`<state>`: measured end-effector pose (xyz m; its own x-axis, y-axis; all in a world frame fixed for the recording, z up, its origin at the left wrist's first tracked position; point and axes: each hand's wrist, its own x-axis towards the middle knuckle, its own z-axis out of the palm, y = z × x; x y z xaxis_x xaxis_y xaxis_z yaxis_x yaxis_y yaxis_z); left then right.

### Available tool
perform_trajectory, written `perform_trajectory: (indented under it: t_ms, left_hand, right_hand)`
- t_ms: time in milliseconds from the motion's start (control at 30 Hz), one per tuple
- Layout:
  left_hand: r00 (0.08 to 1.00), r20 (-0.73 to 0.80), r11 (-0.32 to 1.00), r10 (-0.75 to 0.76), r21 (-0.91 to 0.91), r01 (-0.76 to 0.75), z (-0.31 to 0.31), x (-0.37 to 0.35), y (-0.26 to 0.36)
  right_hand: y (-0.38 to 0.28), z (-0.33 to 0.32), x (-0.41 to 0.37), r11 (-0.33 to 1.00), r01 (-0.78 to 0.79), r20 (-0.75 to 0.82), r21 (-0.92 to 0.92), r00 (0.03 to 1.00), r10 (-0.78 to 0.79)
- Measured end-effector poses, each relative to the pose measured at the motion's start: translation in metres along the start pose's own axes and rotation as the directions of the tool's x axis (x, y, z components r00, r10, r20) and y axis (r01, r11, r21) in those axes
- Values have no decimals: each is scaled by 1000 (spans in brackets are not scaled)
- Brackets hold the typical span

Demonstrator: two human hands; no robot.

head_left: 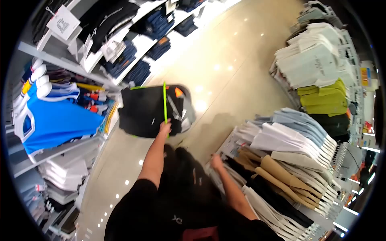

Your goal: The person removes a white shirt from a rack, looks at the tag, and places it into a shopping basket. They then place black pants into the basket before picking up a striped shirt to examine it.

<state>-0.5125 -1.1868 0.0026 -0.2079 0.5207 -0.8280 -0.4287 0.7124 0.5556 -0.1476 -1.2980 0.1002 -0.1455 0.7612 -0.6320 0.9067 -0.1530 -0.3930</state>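
Note:
My left hand (165, 127) is closed around the lower end of a bright green handle (164, 98). That handle belongs to a black shopping basket (140, 112) with green trim, low over the floor in front of my feet. Dark material fills most of the basket, and an orange patch and pale pieces show at its right side. My right hand (217, 161) hangs beside the clothes rack at the right, nearest to brown and black garments (245, 156); its fingers are small and blurred.
Shelves with folded jeans (138, 72) stand ahead on the left. A blue sleeveless top (60, 124) hangs nearer on that side. At the right are racks of white shirts (281, 142), tan trousers (285, 180) and yellow-green tops (325, 98). Shiny tiled floor (225, 60) runs between them.

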Motion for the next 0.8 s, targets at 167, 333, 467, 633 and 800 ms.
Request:
perform_trajectory:
  t_ms: [167,333,467,633,800]
  left_hand:
    - [998,63,976,-3,-216,17,25,2,52]
    - [1000,12,983,-4,-182,6,28,56,90]
    - [989,-143,935,-24,-355,-29,14,105,153]
    - [987,-129,860,-95,-510,16,11,119,181]
    - [970,-154,793,-187,-606,57,38,143,196]
  right_hand:
    - [65,8,-5,971,-182,-4,156,983,184]
    - [24,-24,-12,934,-297,148,197,951,271]
    - [8,-34,10,965,-195,138,176,975,172]
    - [-32,-76,50,961,-145,160,234,981,109]
    - [-58,-138,83,898,-119,90,425,992,89]
